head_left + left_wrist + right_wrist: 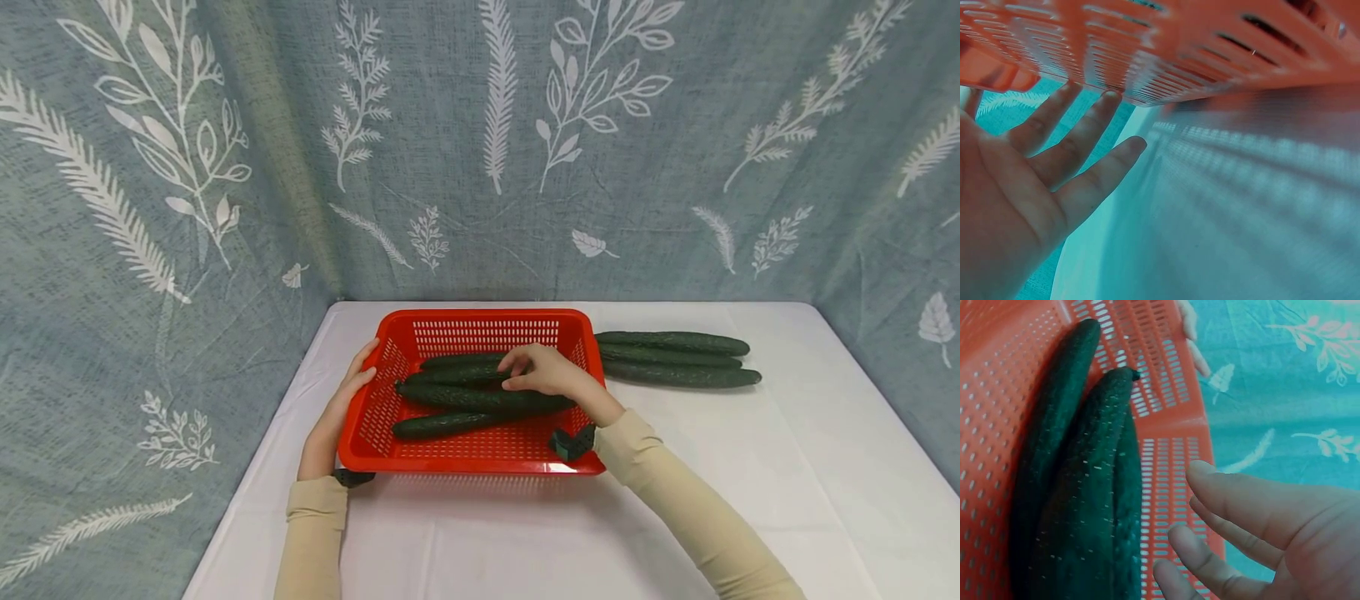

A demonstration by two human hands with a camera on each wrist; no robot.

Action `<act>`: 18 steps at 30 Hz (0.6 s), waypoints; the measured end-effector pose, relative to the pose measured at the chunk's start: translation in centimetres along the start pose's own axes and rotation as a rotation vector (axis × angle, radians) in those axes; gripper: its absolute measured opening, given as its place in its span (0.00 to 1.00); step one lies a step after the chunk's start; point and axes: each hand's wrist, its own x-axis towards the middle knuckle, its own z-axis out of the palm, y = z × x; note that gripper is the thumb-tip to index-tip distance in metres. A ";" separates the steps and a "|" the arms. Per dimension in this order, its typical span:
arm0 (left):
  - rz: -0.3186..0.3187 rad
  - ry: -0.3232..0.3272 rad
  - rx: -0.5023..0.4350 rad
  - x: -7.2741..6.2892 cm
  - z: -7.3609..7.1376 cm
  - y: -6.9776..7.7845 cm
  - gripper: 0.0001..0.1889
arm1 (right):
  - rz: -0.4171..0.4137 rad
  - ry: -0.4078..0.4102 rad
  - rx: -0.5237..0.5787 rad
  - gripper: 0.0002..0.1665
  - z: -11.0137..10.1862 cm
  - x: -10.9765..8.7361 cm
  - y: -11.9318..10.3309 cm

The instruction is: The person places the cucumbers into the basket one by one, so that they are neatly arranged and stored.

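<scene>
A red plastic basket (465, 467) with slotted walls stands on the table, and several dark green cucumbers (480, 398) lie lengthwise inside it. My left hand (347, 404) is at the basket's left side; in the left wrist view its fingers (1094, 119) are stretched out against the slotted wall. Over the cucumbers is my right hand (542, 371), its fingers slightly bent. In the right wrist view a gap shows between the right thumb and fingers, and nothing is held there. The right ends of some cucumbers are hidden under the right hand and wrist.
Three more cucumbers (678, 358) lie side by side on the white-covered table (750, 467), just right of the basket. A blue-grey curtain (465, 167) with white leaf patterns hangs behind the table and along both sides.
</scene>
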 end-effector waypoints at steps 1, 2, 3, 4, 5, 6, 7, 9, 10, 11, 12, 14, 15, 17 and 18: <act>0.001 -0.001 0.000 0.0 0.0 0.0 0.30 | -0.004 0.002 0.002 0.16 -0.1 0.0 -0.1; -0.002 -0.004 0.000 -0.1 -0.1 -0.1 0.30 | -0.007 0.006 0.003 0.16 -0.3 -0.1 -0.2; -0.003 -0.005 0.001 -0.2 -0.1 0.0 0.30 | -0.011 0.009 0.006 0.16 -0.4 -0.1 -0.3; -0.002 -0.007 0.000 -0.2 -0.1 0.0 0.30 | -0.016 0.013 0.007 0.16 -0.5 -0.2 -0.3; 0.000 -0.008 -0.001 -0.2 -0.1 -0.1 0.30 | -0.022 0.019 0.007 0.17 -0.7 -0.3 -0.4; 0.000 -0.009 0.001 -0.2 -0.1 -0.1 0.30 | -0.029 0.026 0.006 0.17 -0.9 -0.5 -0.5; -0.002 -0.009 0.001 -0.2 -0.1 -0.1 0.30 | -0.033 0.032 0.009 0.18 -1.1 -0.6 -0.6; -0.002 -0.011 0.003 -0.2 -0.2 0.0 0.30 | -0.037 0.043 0.020 0.18 -1.4 -0.8 -0.8; -0.004 -0.013 0.004 -0.1 -0.2 0.0 0.30 | -0.036 0.049 0.023 0.18 -1.6 -0.9 -0.8; -0.006 -0.013 0.008 -0.1 -0.2 0.1 0.30 | -0.033 0.055 0.027 0.18 -1.7 -1.0 -0.8; -0.009 -0.015 0.009 -0.1 -0.2 0.1 0.30 | -0.033 0.058 0.031 0.18 -1.9 -1.1 -0.8; -0.013 -0.021 0.010 -0.1 -0.3 0.1 0.30 | -0.028 0.062 0.043 0.18 -2.2 -1.3 -0.8; -0.017 -0.021 0.010 -0.1 -0.3 0.1 0.30 | -0.028 0.066 0.045 0.18 -2.3 -1.4 -0.7; -0.017 -0.024 0.014 -0.1 -0.3 0.0 0.30 | -0.040 0.074 0.045 0.19 -2.6 -1.6 -0.6; -0.017 -0.025 0.013 -0.1 -0.3 0.0 0.30 | -0.047 0.077 0.047 0.19 -2.7 -1.7 -0.6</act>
